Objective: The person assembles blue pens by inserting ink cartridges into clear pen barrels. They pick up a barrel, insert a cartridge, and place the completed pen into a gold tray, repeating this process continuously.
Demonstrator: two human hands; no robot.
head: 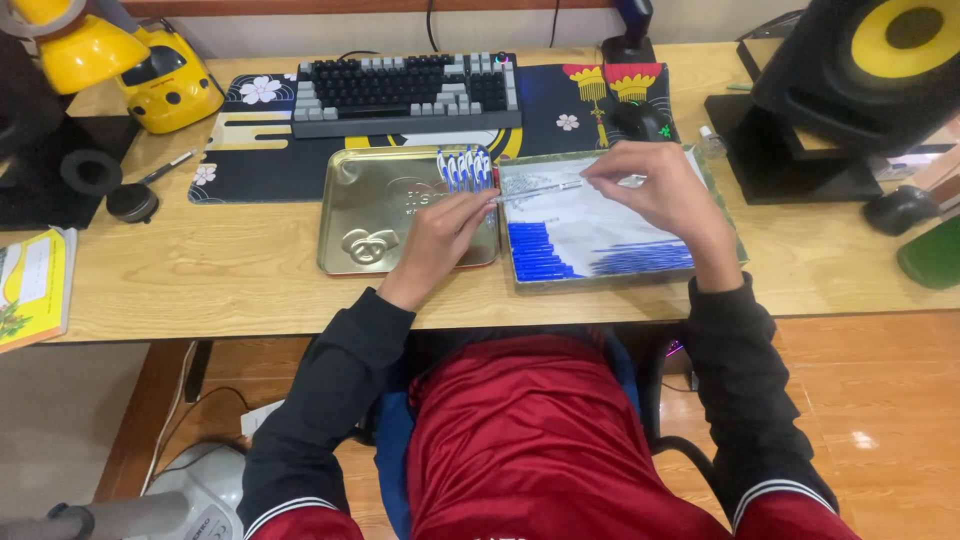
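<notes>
Hands pinch one thin clear pen barrel (540, 189) by its ends over the tray (725, 215): left hand (440, 235), right hand (650, 190). Looks light, stiff, slippery, so end grips suit it.

We're looking down on a light wooden desk (230, 285) over a glossy orange-brown floor (870, 400) (lamp glare on it).

Both arms extended forward; left hand (440, 235) and right hand (665, 190) raised, fingers (600, 172) pinched together, facing each other.
</notes>
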